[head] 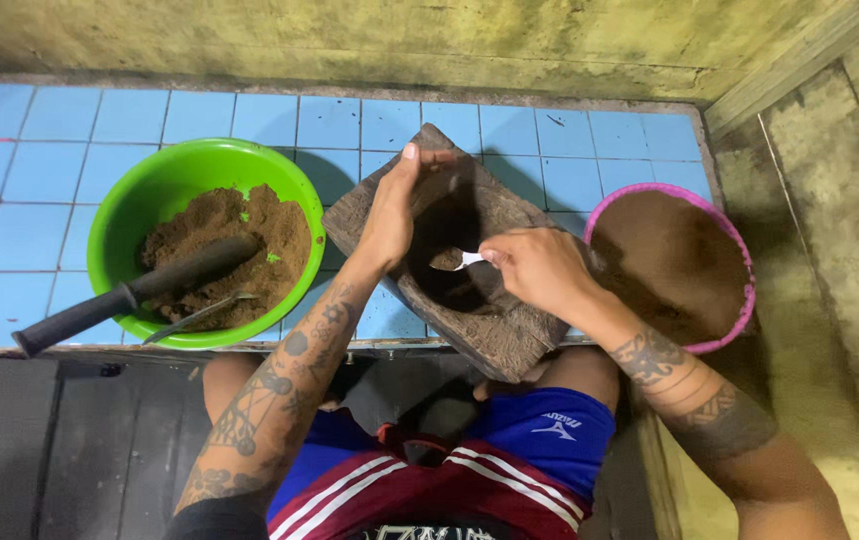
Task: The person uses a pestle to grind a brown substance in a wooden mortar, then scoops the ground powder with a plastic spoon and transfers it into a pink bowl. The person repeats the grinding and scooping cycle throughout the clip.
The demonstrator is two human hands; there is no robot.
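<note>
While fingers hide its handle, spoon [453, 260] scoops.

Rustic home kitchen: blue-tiled counter [570, 140], stone mortar [490, 330].

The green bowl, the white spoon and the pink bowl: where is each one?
green bowl [140, 190], head view, on its bare inner wall at upper left.
white spoon [469, 260], head view, on its handle just ahead of the right hand's fingers.
pink bowl [740, 258], head view, on its right rim.

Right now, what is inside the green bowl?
The green bowl holds brown powder, a black pestle and a metal spoon. The bowl's bottom is covered.
</note>
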